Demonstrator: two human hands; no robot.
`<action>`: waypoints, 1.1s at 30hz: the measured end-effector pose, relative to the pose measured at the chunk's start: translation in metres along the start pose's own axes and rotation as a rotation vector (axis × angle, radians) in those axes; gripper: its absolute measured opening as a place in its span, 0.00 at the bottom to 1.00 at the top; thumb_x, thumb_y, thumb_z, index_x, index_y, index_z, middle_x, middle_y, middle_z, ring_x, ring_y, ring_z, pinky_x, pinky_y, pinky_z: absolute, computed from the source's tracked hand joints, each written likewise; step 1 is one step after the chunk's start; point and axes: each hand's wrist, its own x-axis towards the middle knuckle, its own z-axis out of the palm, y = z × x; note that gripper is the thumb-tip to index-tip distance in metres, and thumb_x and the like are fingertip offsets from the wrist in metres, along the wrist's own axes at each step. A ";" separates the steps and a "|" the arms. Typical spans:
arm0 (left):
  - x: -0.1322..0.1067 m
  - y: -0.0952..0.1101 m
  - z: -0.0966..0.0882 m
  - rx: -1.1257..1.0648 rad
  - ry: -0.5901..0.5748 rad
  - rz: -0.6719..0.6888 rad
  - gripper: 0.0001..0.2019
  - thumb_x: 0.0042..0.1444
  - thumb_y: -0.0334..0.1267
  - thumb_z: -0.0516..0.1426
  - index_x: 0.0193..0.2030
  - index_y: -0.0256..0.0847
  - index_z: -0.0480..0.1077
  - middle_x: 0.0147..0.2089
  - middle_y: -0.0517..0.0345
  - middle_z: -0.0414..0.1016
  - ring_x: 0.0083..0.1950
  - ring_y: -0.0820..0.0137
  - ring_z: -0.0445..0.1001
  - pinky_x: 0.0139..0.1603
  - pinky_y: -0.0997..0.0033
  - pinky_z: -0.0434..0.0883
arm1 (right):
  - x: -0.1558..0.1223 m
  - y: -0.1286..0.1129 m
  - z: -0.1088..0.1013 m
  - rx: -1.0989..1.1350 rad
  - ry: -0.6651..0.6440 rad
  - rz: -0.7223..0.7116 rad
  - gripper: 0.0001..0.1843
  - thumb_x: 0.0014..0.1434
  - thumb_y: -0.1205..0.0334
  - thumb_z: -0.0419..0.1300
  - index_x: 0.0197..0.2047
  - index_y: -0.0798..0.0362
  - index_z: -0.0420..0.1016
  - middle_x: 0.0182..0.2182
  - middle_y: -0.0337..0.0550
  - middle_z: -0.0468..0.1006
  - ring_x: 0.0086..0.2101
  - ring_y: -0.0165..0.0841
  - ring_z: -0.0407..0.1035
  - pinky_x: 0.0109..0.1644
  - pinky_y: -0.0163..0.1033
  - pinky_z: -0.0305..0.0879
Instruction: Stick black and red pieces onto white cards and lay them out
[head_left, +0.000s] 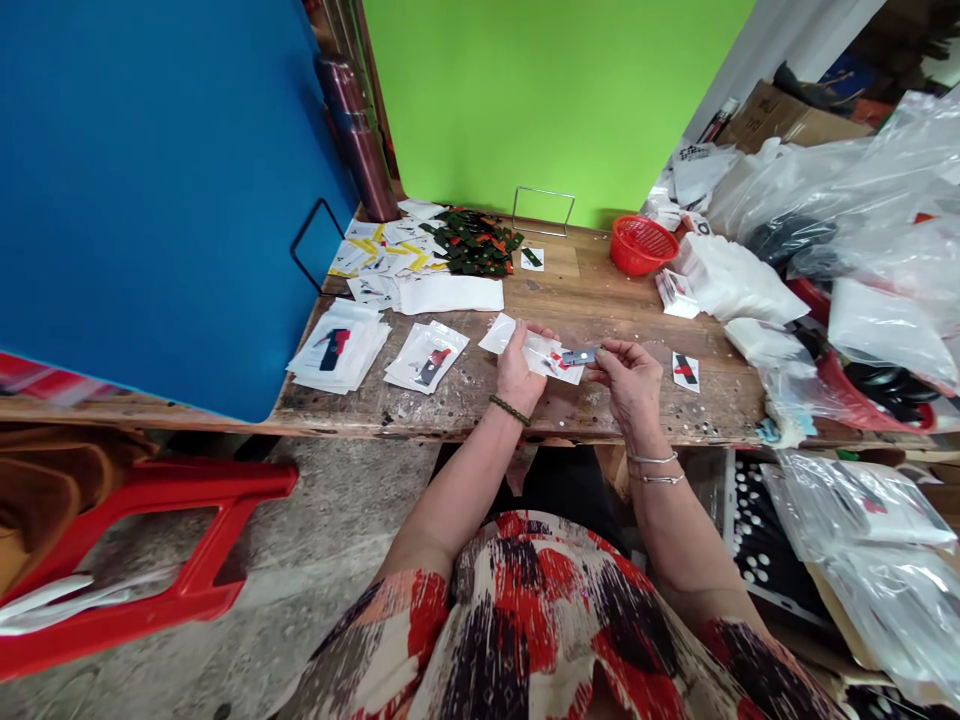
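My left hand [516,368] holds a small clear plastic bag [541,352] with a red and black printed card inside, just above the wooden table [585,290]. My right hand [628,378] pinches a small grey metal piece [579,356] at the bag's right edge. Both hands are close together near the table's front edge. A second white bag [498,334] lies just behind the left hand.
Stacks of filled bags [339,346] [426,356] lie at the left, a pile of dark green and orange pieces [474,240] and a red basket [642,244] at the back. Large plastic bags [847,210] crowd the right. A red stool [172,540] stands at lower left.
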 end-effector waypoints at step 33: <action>-0.015 -0.011 0.003 0.053 -0.094 0.033 0.08 0.65 0.37 0.59 0.34 0.39 0.71 0.30 0.61 0.74 0.33 0.74 0.76 0.52 0.66 0.73 | -0.027 0.018 0.035 0.045 -0.121 0.084 0.18 0.42 0.53 0.70 0.33 0.50 0.69 0.23 0.33 0.72 0.21 0.25 0.61 0.23 0.32 0.61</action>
